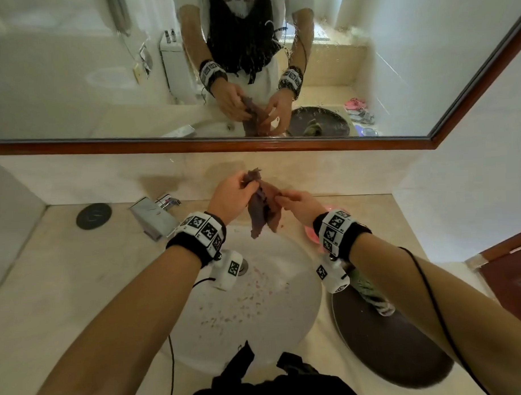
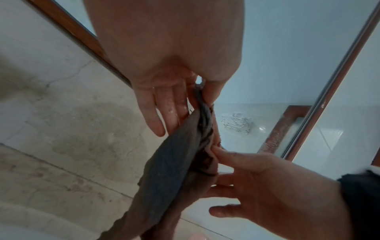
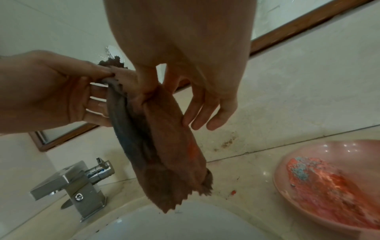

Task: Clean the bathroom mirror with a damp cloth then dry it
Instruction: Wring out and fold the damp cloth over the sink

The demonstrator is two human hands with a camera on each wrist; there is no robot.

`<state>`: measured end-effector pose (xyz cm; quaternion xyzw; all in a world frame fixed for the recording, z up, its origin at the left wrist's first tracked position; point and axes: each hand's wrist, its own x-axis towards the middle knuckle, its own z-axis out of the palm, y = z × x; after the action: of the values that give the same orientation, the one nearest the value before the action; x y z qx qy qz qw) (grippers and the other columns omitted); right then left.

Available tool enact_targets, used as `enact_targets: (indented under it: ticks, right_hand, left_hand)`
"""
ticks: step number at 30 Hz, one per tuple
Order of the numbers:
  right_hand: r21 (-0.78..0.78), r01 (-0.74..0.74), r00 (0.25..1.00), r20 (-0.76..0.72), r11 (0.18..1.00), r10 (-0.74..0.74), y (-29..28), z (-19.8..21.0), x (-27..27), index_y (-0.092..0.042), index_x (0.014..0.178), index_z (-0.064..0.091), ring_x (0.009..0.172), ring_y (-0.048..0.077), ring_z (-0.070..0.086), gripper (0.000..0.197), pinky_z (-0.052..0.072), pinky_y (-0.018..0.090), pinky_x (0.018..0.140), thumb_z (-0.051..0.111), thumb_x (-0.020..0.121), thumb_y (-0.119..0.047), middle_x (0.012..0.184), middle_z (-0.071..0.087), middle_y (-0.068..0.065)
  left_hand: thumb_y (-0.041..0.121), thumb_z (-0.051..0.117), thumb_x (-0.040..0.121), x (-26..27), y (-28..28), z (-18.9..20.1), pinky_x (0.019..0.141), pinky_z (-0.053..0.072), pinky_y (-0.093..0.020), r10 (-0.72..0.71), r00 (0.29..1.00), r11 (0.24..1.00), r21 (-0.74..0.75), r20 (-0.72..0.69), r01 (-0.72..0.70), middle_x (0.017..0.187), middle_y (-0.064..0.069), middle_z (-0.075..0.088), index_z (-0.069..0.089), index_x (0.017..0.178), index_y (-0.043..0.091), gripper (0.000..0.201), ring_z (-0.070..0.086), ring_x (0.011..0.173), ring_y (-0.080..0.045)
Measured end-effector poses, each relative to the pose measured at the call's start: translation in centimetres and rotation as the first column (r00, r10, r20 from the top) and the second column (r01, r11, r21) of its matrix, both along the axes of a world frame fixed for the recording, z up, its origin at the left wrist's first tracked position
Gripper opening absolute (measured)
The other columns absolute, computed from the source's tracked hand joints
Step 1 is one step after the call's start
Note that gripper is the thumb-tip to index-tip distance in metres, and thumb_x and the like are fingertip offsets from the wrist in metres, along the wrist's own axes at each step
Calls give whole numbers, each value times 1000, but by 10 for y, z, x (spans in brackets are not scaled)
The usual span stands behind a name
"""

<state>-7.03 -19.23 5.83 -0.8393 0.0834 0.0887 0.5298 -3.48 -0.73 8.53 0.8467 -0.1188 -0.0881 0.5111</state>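
A brown cloth (image 1: 262, 210) with a blue-grey side hangs crumpled over the white basin (image 1: 257, 303). My left hand (image 1: 248, 183) pinches its top between thumb and forefinger, the other fingers straight (image 2: 156, 113). My right hand (image 1: 280, 199) pinches a fold at the cloth's right edge (image 3: 156, 91), its other fingers loose. The cloth (image 3: 164, 154) ends in a ragged hem just above the basin. Behind it, the wood-framed mirror (image 1: 72, 85) is wet with droplets and reflects both hands.
A chrome faucet (image 1: 156, 215) stands left of the basin, with a black round disc (image 1: 93, 216) further left. A pink dish (image 3: 329, 178) with red residue sits to the right. At the near right, a dark round tray (image 1: 391, 346) carries a green-white cloth (image 1: 372, 294).
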Motion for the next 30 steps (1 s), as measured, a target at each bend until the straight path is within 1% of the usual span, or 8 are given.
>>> enact_targets:
  ticks: [2, 5, 7, 10, 15, 22, 27, 30]
  right_hand:
    - [10, 26, 1000, 1, 1000, -26, 2, 1, 2, -16, 112, 66, 99, 22, 61, 24, 45, 32, 90, 55, 96, -30, 106, 69, 6]
    - [98, 65, 998, -34, 993, -62, 7, 8, 3, -17, 120, 54, 97, 21, 64, 39, 49, 24, 72, 68, 88, -34, 107, 66, 5]
    - [129, 48, 998, -44, 990, -42, 10, 8, 3, -19, 120, 51, 97, 18, 64, 47, 47, 24, 70, 74, 82, -33, 108, 67, 3]
    - [73, 8, 1000, -29, 997, -6, 17, 2, 6, -27, 106, 57, 97, 21, 64, 30, 50, 35, 79, 74, 82, -32, 104, 70, 1]
    - [31, -18, 998, 65, 999, 16, 30, 6, 7, -14, 106, 63, 89, 17, 61, 15, 40, 20, 65, 52, 98, -19, 97, 67, 5]
    - [-35, 91, 995, 54, 995, -90, 20, 21, 20, -23, 72, 54, 83, 23, 54, 27, 45, 38, 82, 46, 97, -21, 73, 55, -1]
    - [-104, 78, 995, 66, 992, -71, 2, 33, 22, -15, 85, 54, 88, 23, 53, 23, 41, 35, 80, 41, 101, -25, 87, 57, 5]
    - [-149, 101, 992, 94, 984, -87, -6, 39, 24, -11, 93, 54, 88, 23, 53, 21, 43, 36, 80, 39, 101, -25, 93, 56, 10]
  left_hand:
    - [26, 56, 97, -1, 1, 2, 86, 54, -55, 34, 999, 999, -18, 0, -34, 96, -8, 71, 65, 106, 17, 15, 68, 89, -30]
    - [25, 56, 98, 0, 3, 7, 79, 57, -55, 69, 997, 996, -50, -26, -70, 96, -12, 71, 64, 106, 16, 14, 70, 83, -33]
    - [26, 57, 98, 1, 4, 11, 76, 58, -54, 80, 996, 994, -69, -39, -83, 96, -14, 71, 63, 106, 15, 15, 71, 82, -34]
    - [27, 57, 98, 0, 5, 17, 79, 58, -53, 91, 995, 992, -80, -37, -94, 98, -12, 70, 62, 106, 18, 13, 71, 87, -31]
    - [29, 58, 98, -3, 11, 22, 84, 55, -51, 117, 992, 993, -22, 37, -116, 98, -7, 69, 61, 104, 18, 13, 67, 90, -27]
    - [32, 63, 95, 0, 26, 19, 90, 52, -48, 107, 994, 994, 23, 22, -108, 94, -6, 72, 64, 86, 27, 10, 68, 93, -27]
    - [35, 70, 89, 3, 31, 17, 85, 48, -39, 131, 990, 990, 51, -60, -128, 91, -5, 69, 66, 87, 18, 18, 65, 89, -24]
    - [20, 76, 84, 3, 30, 20, 73, 42, -29, 109, 986, 994, 1, -126, -110, 78, 1, 59, 60, 81, 19, 16, 56, 77, -18]
